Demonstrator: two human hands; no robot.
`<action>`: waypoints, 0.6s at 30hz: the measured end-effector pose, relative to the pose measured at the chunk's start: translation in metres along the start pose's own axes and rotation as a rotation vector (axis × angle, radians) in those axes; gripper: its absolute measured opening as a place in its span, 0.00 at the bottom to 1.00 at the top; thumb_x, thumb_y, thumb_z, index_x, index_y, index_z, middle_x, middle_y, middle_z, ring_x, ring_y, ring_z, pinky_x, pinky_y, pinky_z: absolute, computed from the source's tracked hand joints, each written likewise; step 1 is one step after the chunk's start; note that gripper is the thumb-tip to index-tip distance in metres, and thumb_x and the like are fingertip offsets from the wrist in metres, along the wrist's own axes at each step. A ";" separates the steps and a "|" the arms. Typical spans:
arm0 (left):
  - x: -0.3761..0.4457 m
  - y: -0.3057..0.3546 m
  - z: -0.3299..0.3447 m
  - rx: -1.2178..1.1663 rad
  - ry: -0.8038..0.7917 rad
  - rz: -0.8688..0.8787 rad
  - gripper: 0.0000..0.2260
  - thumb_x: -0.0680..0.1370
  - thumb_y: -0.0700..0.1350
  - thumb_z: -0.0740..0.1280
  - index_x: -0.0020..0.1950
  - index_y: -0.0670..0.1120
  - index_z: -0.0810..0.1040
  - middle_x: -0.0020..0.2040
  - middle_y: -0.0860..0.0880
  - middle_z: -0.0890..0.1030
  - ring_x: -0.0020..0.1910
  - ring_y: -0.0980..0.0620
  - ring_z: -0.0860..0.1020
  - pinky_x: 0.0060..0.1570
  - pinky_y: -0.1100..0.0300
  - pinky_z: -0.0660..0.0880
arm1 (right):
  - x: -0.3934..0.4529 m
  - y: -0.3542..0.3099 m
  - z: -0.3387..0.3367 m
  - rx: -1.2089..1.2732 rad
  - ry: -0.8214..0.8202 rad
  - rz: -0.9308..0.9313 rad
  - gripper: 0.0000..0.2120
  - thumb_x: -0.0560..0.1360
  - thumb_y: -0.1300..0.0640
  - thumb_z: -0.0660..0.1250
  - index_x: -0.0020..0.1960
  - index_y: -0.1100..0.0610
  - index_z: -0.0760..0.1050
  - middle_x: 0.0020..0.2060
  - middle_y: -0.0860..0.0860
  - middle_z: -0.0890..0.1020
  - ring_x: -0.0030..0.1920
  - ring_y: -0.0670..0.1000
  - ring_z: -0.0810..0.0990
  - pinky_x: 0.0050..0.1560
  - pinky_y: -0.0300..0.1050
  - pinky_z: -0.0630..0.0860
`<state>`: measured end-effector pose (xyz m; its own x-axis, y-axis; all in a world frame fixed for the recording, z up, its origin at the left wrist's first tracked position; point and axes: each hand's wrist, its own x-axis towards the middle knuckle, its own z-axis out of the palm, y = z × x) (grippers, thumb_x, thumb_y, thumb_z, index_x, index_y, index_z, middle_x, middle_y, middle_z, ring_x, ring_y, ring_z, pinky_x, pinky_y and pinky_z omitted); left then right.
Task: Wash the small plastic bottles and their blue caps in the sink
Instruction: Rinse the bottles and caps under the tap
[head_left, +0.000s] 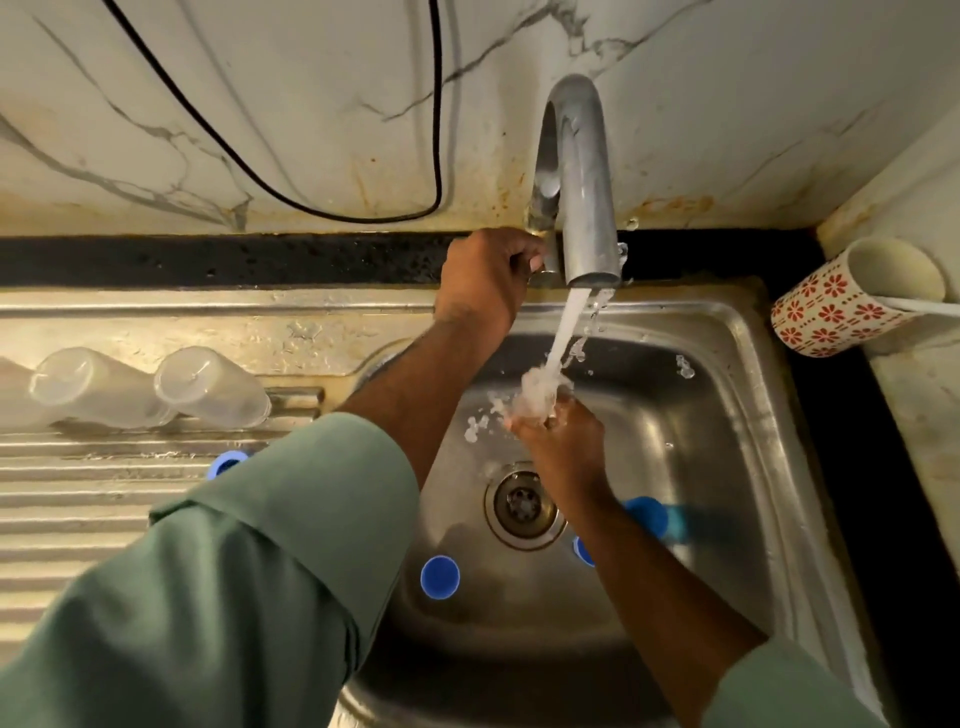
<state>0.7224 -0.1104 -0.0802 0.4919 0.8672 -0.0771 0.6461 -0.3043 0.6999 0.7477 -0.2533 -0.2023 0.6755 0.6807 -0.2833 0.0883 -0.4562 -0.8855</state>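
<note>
Fingers (524, 257) of the left hand (485, 280) curl round the tap handle beside the faucet (582, 197); fingers (545, 418) of the right hand (561, 436) curl under the stream, apparently holding something small, but foam hides it; rinsing seems the step in hand. Left of the hands, two bottles (213, 387) lie on the drainboard (78, 488); below the right hand, blue caps (440, 577) sit in the sink (727, 415). Next calls for setting the rinsed piece aside and taking up a cap; another cap shows half hidden by the sleeve (270, 545).
</note>
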 end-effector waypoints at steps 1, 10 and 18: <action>-0.001 -0.002 0.001 0.004 -0.011 -0.010 0.06 0.79 0.38 0.68 0.52 0.46 0.83 0.33 0.59 0.70 0.35 0.59 0.72 0.39 0.70 0.67 | -0.002 0.002 0.001 0.048 -0.032 0.041 0.12 0.71 0.62 0.75 0.53 0.53 0.80 0.40 0.46 0.83 0.42 0.49 0.83 0.37 0.32 0.78; -0.001 0.004 -0.002 0.032 0.015 0.000 0.08 0.80 0.36 0.66 0.55 0.44 0.82 0.37 0.55 0.71 0.35 0.59 0.68 0.39 0.77 0.62 | 0.001 0.008 -0.004 0.189 -0.065 0.181 0.09 0.73 0.60 0.73 0.53 0.58 0.81 0.33 0.50 0.82 0.29 0.45 0.77 0.29 0.37 0.76; -0.002 0.005 -0.002 0.039 0.007 -0.020 0.07 0.80 0.38 0.66 0.50 0.50 0.79 0.41 0.54 0.72 0.43 0.57 0.71 0.41 0.74 0.61 | 0.006 -0.002 -0.004 0.754 -0.112 0.589 0.06 0.77 0.60 0.68 0.52 0.61 0.78 0.33 0.55 0.78 0.29 0.47 0.74 0.31 0.40 0.71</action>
<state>0.7236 -0.1130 -0.0755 0.4745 0.8760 -0.0860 0.6783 -0.3016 0.6701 0.7542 -0.2503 -0.2008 0.3841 0.5289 -0.7568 -0.7624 -0.2807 -0.5831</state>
